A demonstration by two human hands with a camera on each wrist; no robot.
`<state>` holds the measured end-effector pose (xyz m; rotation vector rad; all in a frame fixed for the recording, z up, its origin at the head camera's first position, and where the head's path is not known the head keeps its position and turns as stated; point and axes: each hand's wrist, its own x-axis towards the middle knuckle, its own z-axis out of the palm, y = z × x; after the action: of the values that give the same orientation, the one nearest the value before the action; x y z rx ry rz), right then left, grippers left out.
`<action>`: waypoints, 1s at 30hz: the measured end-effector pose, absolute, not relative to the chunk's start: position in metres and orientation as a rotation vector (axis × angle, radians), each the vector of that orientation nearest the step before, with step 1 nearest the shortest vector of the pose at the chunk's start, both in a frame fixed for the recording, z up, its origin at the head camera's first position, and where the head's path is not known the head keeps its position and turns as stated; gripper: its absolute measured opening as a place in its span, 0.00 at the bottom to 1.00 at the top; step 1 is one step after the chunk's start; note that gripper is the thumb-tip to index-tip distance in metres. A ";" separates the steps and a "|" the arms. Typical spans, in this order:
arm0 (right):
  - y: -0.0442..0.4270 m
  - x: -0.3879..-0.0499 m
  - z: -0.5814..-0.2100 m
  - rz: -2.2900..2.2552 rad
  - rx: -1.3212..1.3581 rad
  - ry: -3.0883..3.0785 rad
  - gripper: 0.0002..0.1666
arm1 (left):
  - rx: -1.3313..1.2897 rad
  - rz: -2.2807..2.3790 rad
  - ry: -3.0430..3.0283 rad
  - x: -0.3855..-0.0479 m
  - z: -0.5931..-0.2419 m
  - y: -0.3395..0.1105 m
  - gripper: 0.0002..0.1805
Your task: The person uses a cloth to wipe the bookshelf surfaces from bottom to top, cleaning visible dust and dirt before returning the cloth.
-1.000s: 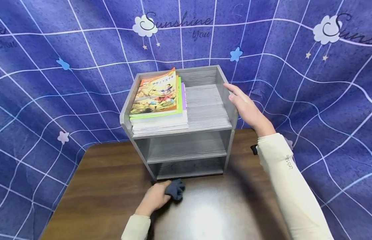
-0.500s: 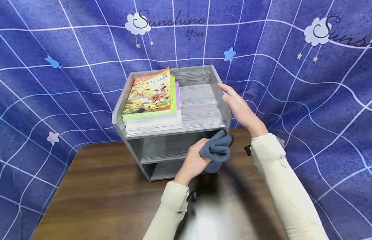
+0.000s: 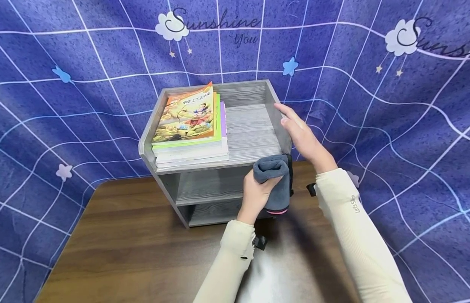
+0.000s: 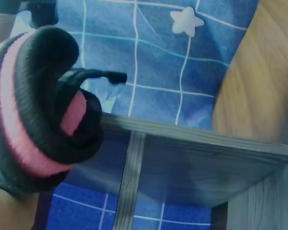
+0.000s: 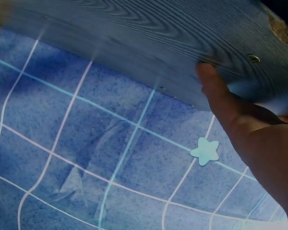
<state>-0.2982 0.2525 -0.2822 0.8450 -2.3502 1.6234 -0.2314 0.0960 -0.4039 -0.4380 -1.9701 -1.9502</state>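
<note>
My left hand point(image 3: 253, 194) grips a folded dark grey-blue cloth point(image 3: 278, 191) with a pink edge, at the front right of a grey wood-grain shelf unit point(image 3: 251, 126). In the left wrist view, the cloth point(image 4: 36, 98) is rolled thickly, with a pink layer between dark ones, and the shelf boards point(image 4: 182, 163) lie beyond it. My right hand point(image 3: 304, 139) rests, fingers extended, against the upper right side panel. The right wrist view has a fingertip of this hand point(image 5: 240, 112) touching the panel's outer face point(image 5: 149, 48).
A stack of books point(image 3: 189, 122) with an orange illustrated one on top fills the left of the top shelf. The unit stands on a brown wooden table point(image 3: 136, 248). A blue patterned curtain point(image 3: 106, 54) hangs close behind and at both sides.
My left hand has carried the cloth from the tabletop at the unit's front left, up and right to the unit's front right edge. My right hand stays on the side panel.
</note>
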 end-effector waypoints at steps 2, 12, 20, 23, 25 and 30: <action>0.252 -0.298 -0.283 1.620 0.842 -2.359 0.34 | -0.428 -1.951 -1.961 -0.235 -0.407 0.097 0.23; 0.254 -0.295 -0.278 1.662 0.789 -2.370 0.34 | -0.253 -1.805 -1.929 -0.235 -0.401 0.102 0.18; 0.255 -0.293 -0.278 1.737 0.753 -2.344 0.32 | -0.220 -1.601 -1.917 -0.232 -0.402 0.091 0.16; 0.255 -0.292 -0.278 1.737 0.750 -2.332 0.32 | -0.235 -1.582 -1.869 -0.231 -0.404 0.082 0.14; 0.254 -0.292 -0.278 1.732 0.741 -2.326 0.32 | -0.246 -1.580 -1.838 -0.231 -0.405 0.074 0.14; 0.253 -0.292 -0.277 1.728 0.730 -2.323 0.32 | -0.211 -1.572 -1.820 -0.227 -0.405 0.051 0.13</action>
<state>-0.2921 0.2527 -0.2773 0.7298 -2.3233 1.7280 -0.2273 0.0507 -0.4049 -0.2107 -1.8204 -1.5720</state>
